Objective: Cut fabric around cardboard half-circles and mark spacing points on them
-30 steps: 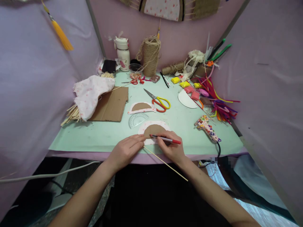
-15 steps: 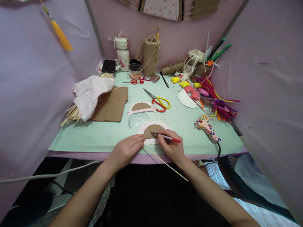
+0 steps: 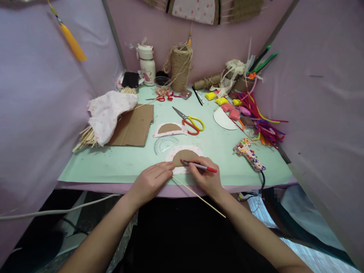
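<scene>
A half-round cardboard piece [image 3: 182, 156] with a white, pink-dotted fabric border lies near the table's front edge. My left hand [image 3: 153, 178] rests on its left side, fingers stretched out flat and together. Between thumb and fingers, my right hand [image 3: 207, 177] grips a red-and-grey pen [image 3: 203, 167], its tip at the brown cardboard. A thin wooden stick [image 3: 199, 197] starts by my left thumb and slants over the table edge toward my right forearm. Just above lie a clear protractor [image 3: 165, 145] and a smaller fabric-edged half-round [image 3: 170, 129].
Scissors [image 3: 189, 120] with red and yellow handles lie mid-table. To the right are a patterned glue gun [image 3: 250, 154], a white half-circle [image 3: 224, 119] and pipe cleaners [image 3: 269, 131]. Cardboard [image 3: 132, 129] and dotted fabric [image 3: 109, 110] lie left; a bottle [image 3: 148, 66] and twine spool [image 3: 181, 68] stand behind.
The pen tip has shifted slightly left and down on the cardboard, my right hand moving with it. My left hand and the stick look unmoved.
</scene>
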A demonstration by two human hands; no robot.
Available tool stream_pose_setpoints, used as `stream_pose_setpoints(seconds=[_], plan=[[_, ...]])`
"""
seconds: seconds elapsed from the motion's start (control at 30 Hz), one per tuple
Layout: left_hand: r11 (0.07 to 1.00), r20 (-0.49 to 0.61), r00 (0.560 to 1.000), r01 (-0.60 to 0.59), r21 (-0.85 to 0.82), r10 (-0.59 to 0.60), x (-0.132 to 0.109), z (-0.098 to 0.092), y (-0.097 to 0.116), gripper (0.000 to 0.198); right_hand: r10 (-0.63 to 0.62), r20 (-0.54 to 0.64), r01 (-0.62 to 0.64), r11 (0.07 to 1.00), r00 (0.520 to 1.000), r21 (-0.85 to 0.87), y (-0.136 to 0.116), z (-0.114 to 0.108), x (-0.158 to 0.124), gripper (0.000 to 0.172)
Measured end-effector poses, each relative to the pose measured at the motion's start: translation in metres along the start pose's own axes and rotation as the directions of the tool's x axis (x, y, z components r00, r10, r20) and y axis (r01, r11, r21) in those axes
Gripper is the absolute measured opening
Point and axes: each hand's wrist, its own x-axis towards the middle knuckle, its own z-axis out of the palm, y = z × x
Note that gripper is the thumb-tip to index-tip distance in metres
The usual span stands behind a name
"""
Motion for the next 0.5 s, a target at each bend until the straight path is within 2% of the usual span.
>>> stream_pose_setpoints(seconds=[0.27,0.5], plan=[[1.0,-0.009,1.0,-0.009,0.016,0.009,0.0008,-0.0004,0.0007,0.02,0.014,-0.052,-0.013,1.0,0.999,0.016,0.001,0.0017,0.0003,0.012],[1.0,-0.02,1.0,0.005,0.007,-0.005,0.0006,0.0001,0.0009,0.023,0.113,-0.076,-0.11,0.993,0.991,0.046,0.0024,0.0033,-0.0023,0.012]])
